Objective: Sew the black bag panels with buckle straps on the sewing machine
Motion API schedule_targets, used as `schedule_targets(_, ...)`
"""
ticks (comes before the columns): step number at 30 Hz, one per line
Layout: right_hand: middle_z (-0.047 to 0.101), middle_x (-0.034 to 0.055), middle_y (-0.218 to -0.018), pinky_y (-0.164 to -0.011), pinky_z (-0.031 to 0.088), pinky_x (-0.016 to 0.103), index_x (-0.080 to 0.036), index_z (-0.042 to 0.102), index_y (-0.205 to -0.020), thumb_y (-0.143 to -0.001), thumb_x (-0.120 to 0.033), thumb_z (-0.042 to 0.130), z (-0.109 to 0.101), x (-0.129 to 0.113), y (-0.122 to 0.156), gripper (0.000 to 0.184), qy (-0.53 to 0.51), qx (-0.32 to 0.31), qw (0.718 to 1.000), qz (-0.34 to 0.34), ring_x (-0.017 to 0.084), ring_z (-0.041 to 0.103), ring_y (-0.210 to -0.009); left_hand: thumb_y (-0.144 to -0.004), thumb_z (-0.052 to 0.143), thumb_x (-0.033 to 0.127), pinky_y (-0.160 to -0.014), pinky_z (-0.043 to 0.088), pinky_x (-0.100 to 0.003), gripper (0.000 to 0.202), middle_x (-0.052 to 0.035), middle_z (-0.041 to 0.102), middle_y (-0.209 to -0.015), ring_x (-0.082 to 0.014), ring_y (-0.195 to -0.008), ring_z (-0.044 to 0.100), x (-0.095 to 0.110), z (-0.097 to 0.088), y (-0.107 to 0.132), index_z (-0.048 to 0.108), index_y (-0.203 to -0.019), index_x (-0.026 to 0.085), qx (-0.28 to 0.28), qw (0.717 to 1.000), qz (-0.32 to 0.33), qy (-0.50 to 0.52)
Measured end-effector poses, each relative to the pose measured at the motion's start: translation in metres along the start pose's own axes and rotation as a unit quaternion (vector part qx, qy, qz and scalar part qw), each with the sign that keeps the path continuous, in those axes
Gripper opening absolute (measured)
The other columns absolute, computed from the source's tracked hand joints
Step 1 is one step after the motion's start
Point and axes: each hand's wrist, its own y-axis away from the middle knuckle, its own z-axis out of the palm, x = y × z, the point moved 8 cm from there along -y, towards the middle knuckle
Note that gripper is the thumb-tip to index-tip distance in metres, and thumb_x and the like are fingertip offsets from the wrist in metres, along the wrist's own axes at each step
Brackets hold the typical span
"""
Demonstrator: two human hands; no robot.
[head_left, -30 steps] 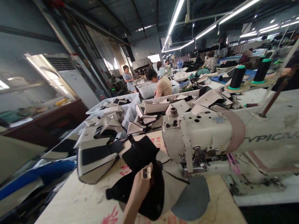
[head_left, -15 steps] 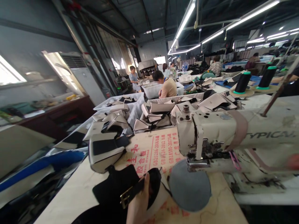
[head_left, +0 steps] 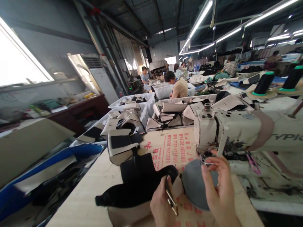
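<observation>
Head view: left hand (head_left: 162,201) closed firmly around a buckled strap (head_left: 169,190), probably light and bendy (best held mid-length); right hand (head_left: 222,192) half-curled by the sewing machine (head_left: 239,127), its hold unclear.

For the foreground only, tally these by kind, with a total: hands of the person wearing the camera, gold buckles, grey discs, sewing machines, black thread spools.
Left hand and right hand: 2
Gold buckle: 1
Grey disc: 1
Sewing machine: 1
Black thread spools, one cut by the frame edge: 2
Total: 7
</observation>
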Motion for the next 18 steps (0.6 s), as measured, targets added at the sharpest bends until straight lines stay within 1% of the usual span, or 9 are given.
schedule_targets(2, 0.051, 0.0119, -0.109, -0.077, 0.045, 0.034, -0.016, 0.047, -0.096, -0.083, -0.027, 0.05, 0.002, 0.0, 0.003, 0.018, 0.053, -0.025, 0.994, -0.089, 0.02, 0.053, -0.095, -0.086, 0.038, 0.032, -0.061, 0.037, -0.026, 0.026, -0.0071, 0.065, -0.076, -0.02, -0.066, 0.058, 0.005, 0.008, -0.002, 0.056, -0.099, 0.02, 0.038, 0.998, 0.032, -0.029)
schedule_targets(4, 0.055, 0.0101, -0.104, -0.079, 0.045, 0.033, -0.016, 0.049, -0.092, -0.082, -0.024, 0.051, 0.006, 0.001, 0.008, 0.013, 0.107, -0.081, 0.97, -0.201, 0.02, 0.054, -0.096, -0.087, 0.037, 0.031, -0.055, 0.034, -0.025, 0.024, -0.0038, 0.06, -0.058, -0.0176, -0.054, 0.053, 0.01, 0.019, -0.013, 0.058, -0.091, 0.02, 0.063, 0.994, 0.06, -0.067)
schedule_targets(7, 0.059, 0.0072, -0.099, -0.076, 0.047, 0.028, -0.017, 0.052, -0.092, -0.082, -0.019, 0.051, -0.004, 0.009, 0.007, 0.011, 0.135, -0.144, 0.942, -0.271, 0.016, 0.057, -0.091, -0.088, 0.035, 0.029, -0.048, 0.031, -0.022, 0.026, 0.001, 0.051, -0.045, -0.0141, -0.045, 0.05, 0.015, 0.028, -0.035, 0.058, -0.084, 0.019, 0.076, 0.987, 0.112, -0.089)
schedule_targets(9, 0.059, 0.0076, -0.1, -0.076, 0.048, 0.027, -0.016, 0.053, -0.095, -0.08, -0.017, 0.053, -0.022, 0.005, 0.002, 0.015, 0.137, -0.122, 0.942, -0.28, 0.016, 0.057, -0.091, -0.087, 0.035, 0.028, -0.043, 0.03, -0.02, 0.026, 0.0026, 0.05, -0.042, -0.0123, -0.041, 0.05, 0.007, 0.019, -0.046, 0.058, -0.086, 0.017, 0.094, 0.984, 0.126, -0.088)
schedule_targets(11, 0.058, 0.0096, -0.104, -0.079, 0.047, 0.027, -0.015, 0.053, -0.098, -0.077, -0.014, 0.054, -0.04, -0.008, 0.001, 0.021, 0.134, -0.05, 0.945, -0.295, 0.017, 0.057, -0.093, -0.087, 0.036, 0.03, -0.042, 0.033, -0.018, 0.027, 0.0023, 0.052, -0.043, -0.0114, -0.039, 0.051, -0.012, -0.009, -0.045, 0.059, -0.086, 0.015, 0.155, 0.977, 0.115, -0.089)
schedule_targets(12, 0.057, 0.0106, -0.105, -0.08, 0.048, 0.026, -0.014, 0.053, -0.1, -0.077, -0.013, 0.054, -0.041, -0.015, 0.005, 0.023, 0.132, -0.033, 0.943, -0.304, 0.017, 0.057, -0.094, -0.086, 0.037, 0.031, -0.042, 0.035, -0.018, 0.028, 0.0013, 0.056, -0.046, -0.0116, -0.041, 0.054, -0.023, -0.025, -0.04, 0.06, -0.085, 0.015, 0.186, 0.972, 0.114, -0.09)
schedule_targets(13, 0.057, 0.0112, -0.108, -0.081, 0.048, 0.025, -0.014, 0.052, -0.102, -0.078, -0.013, 0.052, -0.034, -0.02, 0.012, 0.024, 0.133, -0.045, 0.94, -0.311, 0.016, 0.057, -0.096, -0.086, 0.039, 0.033, -0.044, 0.038, -0.018, 0.029, -0.0003, 0.059, -0.05, -0.0122, -0.042, 0.056, -0.031, -0.04, -0.031, 0.061, -0.082, 0.015, 0.214, 0.964, 0.127, -0.092)
schedule_targets(16, 0.051, 0.0143, -0.119, -0.072, 0.051, 0.02, -0.01, 0.045, -0.117, -0.085, -0.018, 0.039, 0.018, -0.023, 0.04, 0.033, 0.16, -0.189, 0.917, -0.313, 0.016, 0.057, -0.099, -0.086, 0.039, 0.031, -0.051, 0.045, -0.019, 0.028, -0.0044, 0.068, -0.068, -0.0145, -0.056, 0.063, -0.033, -0.062, -0.003, 0.063, -0.085, 0.017, 0.152, 0.96, 0.225, -0.068)
schedule_targets(18, 0.051, 0.0137, -0.119, -0.064, 0.052, 0.019, -0.01, 0.041, -0.122, -0.088, -0.022, 0.031, 0.05, -0.016, 0.054, 0.038, 0.166, -0.27, 0.902, -0.292, 0.015, 0.059, -0.093, -0.085, 0.039, 0.034, -0.054, 0.047, -0.019, 0.029, -0.0052, 0.069, -0.076, -0.0148, -0.062, 0.064, -0.024, -0.071, 0.008, 0.062, -0.09, 0.018, 0.111, 0.966, 0.233, -0.023)
